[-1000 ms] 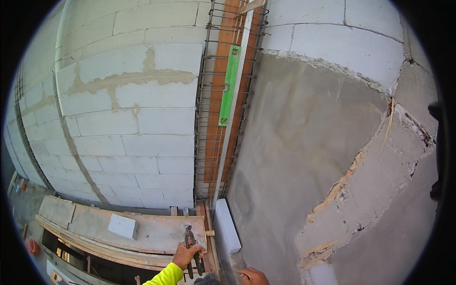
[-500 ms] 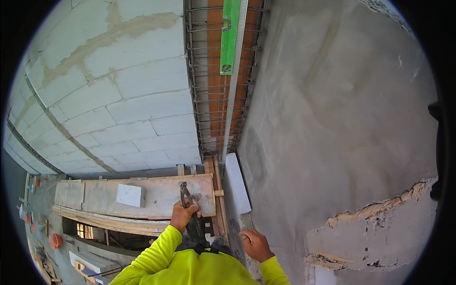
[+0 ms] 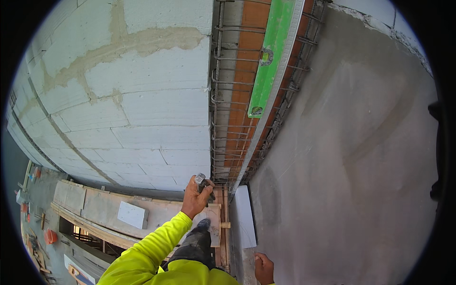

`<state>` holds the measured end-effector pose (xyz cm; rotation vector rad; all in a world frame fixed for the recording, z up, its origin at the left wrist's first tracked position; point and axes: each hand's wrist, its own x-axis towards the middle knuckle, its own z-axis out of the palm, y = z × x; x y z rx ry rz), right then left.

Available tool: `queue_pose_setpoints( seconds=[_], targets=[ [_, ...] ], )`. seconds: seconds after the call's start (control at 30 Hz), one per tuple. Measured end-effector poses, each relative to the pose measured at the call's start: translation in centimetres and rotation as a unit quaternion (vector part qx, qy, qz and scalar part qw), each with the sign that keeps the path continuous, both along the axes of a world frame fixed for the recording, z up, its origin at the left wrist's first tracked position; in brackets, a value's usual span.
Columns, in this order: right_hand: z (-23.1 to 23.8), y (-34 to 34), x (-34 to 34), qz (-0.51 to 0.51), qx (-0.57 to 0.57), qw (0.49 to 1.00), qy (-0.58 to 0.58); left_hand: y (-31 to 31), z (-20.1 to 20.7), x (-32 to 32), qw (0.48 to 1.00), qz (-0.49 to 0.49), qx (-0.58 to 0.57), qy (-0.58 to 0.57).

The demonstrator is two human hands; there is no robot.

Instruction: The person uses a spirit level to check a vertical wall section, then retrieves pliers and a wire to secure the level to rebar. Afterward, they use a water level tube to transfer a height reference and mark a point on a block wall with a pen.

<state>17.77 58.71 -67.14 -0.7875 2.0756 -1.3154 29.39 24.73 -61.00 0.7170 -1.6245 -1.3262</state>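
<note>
My left hand (image 3: 194,198) is closed round a pair of pincers (image 3: 200,178), their metal head up beside the thumb. It is in front of the lower end of the rebar cage (image 3: 219,137), near the corner of the white block wall (image 3: 156,111). Low in the view, my right hand (image 3: 264,269) is closed, its fingers curled together; whatever it may hold is too small to make out. A green spirit level (image 3: 268,71) stands along a long metal straightedge (image 3: 268,114) in front of the cage.
Wooden boards (image 3: 166,216) form a platform carrying a loose white block (image 3: 133,215). A long white block (image 3: 245,216) leans beside the grey wall (image 3: 342,166). My boot (image 3: 204,224) is on the boards. An orange bucket (image 3: 50,236) is on the floor far left.
My left hand has risen with the pincers toward the rebar. My right hand has dropped lower. One leg now shows on the boards, and the view has shifted closer to the cage.
</note>
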Motion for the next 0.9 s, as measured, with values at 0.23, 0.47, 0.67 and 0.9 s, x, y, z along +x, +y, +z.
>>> queue_pose_setpoints(
  seconds=[0.23,0.47,0.67,0.9],
  targets=[
    [2.6,-7.4,-1.7,0.015,-0.075,0.995,0.066,-12.3,17.5,-6.2,0.969,0.044,-0.171,0.173],
    [3.7,-7.7,-1.0,0.009,-0.033,0.999,0.014,-18.1,28.5,-11.5,0.930,0.134,-0.290,0.183],
    [1.7,-5.7,-0.2,-0.018,-0.040,0.999,0.019,-23.4,28.3,-15.9,0.879,0.298,-0.367,-0.059],
    [0.7,-3.3,0.0,-0.069,-0.034,0.997,0.006,-24.0,23.1,-17.7,0.815,0.391,-0.385,-0.187]
  ],
)
